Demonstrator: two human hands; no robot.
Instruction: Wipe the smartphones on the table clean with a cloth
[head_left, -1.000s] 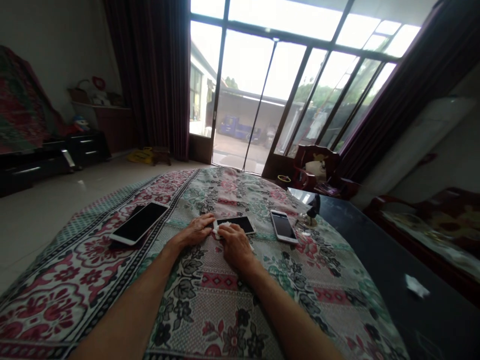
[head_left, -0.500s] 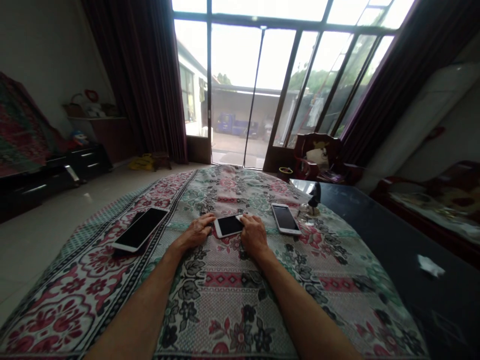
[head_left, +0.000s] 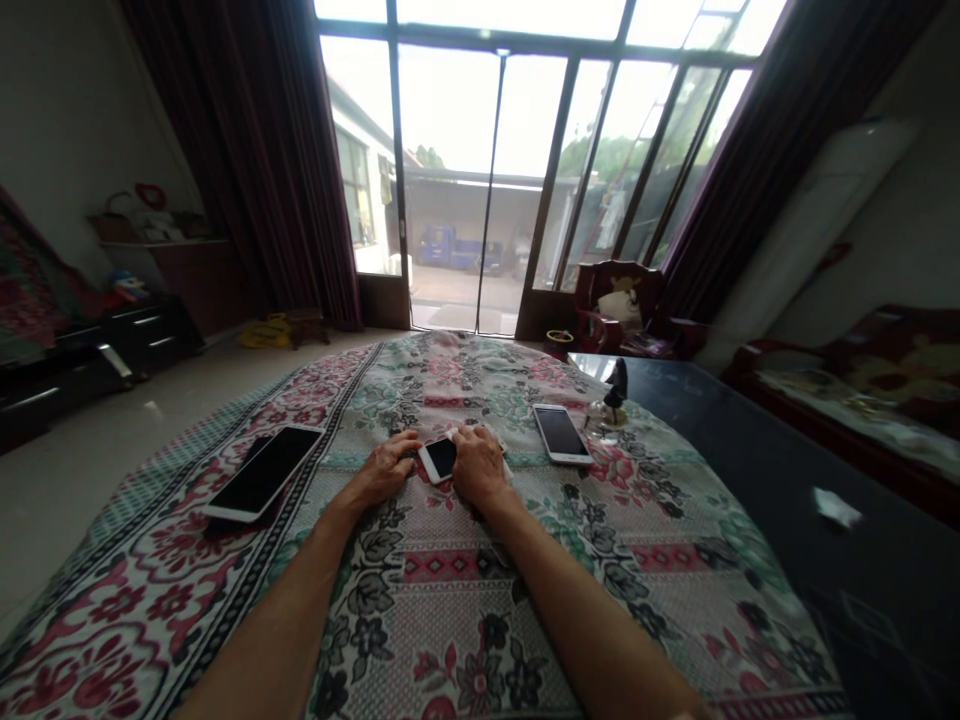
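A white smartphone with a dark screen lies on the patterned tablecloth between my hands. My right hand is over its right part, fingers curled together on something white that looks like a small cloth or tissue. Much of the phone's right side is hidden beneath that hand. At the phone's left end, my left hand rests with fingers stretched out, the fingertips at its edge. To the right lies another white smartphone. On the left, a larger white device, screen dark, lies on top of a dark flat item.
The floral tablecloth covers the table. A small stand with a dark upright part is behind the right phone. On the black surface to the right lies a crumpled white piece. Glass doors stand ahead.
My right hand has slid left across the phone with the white piece, covering more of its screen. My left hand stays by the phone's left edge. The whole view has shifted slightly.
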